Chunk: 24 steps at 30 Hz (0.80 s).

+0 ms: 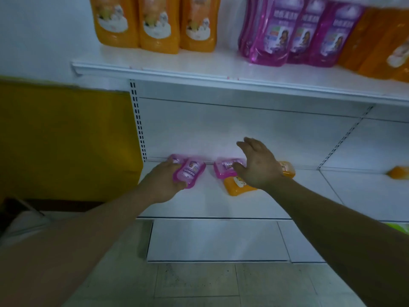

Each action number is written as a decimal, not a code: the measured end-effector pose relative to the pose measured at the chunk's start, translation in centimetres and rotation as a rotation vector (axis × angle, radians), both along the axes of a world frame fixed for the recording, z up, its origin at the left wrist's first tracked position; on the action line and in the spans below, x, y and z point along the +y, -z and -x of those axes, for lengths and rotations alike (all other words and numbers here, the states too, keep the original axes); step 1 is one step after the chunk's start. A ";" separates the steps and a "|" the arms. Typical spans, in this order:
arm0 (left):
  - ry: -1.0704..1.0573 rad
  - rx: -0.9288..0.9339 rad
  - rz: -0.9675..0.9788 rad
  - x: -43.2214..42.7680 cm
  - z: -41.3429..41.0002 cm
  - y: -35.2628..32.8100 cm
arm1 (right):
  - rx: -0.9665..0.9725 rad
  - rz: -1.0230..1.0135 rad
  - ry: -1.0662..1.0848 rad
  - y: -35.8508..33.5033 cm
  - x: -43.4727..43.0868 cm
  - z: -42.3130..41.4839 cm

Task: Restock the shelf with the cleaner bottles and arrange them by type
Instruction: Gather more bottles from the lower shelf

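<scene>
The pink bottle (190,171) that your left hand (166,178) grips is translucent tinted plastic, glossy, with a smooth printed label. The second pink bottle (223,168), just beside your right hand (259,165), has the same finish. The orange bottle (236,187) lying in front of it is opaque glossy plastic with a pale label. The upper orange bottles (159,25) and upper pink bottles (276,34) show bright highlights on slick plastic. The lower shelf (210,202) looks like white painted metal, smooth with a soft sheen, and so does the upper shelf (177,60). The slotted upright (138,120) looks like painted metal too. The yellow panel (66,140) is matt. The floor (199,282) is dull, speckled tile.
</scene>
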<state>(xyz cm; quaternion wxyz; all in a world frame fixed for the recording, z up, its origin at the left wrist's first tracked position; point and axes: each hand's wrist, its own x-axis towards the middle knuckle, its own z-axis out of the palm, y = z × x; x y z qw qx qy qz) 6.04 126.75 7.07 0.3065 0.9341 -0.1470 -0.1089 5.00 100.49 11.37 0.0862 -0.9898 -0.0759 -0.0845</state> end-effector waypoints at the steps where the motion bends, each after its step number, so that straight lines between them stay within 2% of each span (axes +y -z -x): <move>1: -0.006 0.022 -0.024 -0.9 -0.5 0.5 | 0.061 -0.003 0.041 0.9 -1.1 -0.6; 7: -0.178 0.143 -0.163 -5.0 -5.0 5.8 | 0.381 -0.061 0.128 8.5 -6.5 -5.1; 10: -0.219 0.166 -0.217 -5.8 -7.7 9.5 | 0.472 -0.055 0.130 12.6 -7.4 -7.4; 16: -0.290 0.122 -0.307 -5.5 -13.2 17.3 | 0.599 -0.065 0.213 19.7 -6.0 -10.2; 18: -0.252 0.113 -0.406 -5.5 -14.0 19.5 | 0.649 -0.088 0.253 21.4 -5.4 -10.3; 21: -0.262 0.103 -0.455 -5.9 -13.1 21.1 | 0.627 -0.119 0.273 22.9 -5.0 -9.6; 24: -0.276 -0.019 -0.430 -6.2 -11.6 21.1 | 0.581 -0.157 0.244 22.9 -5.2 -8.7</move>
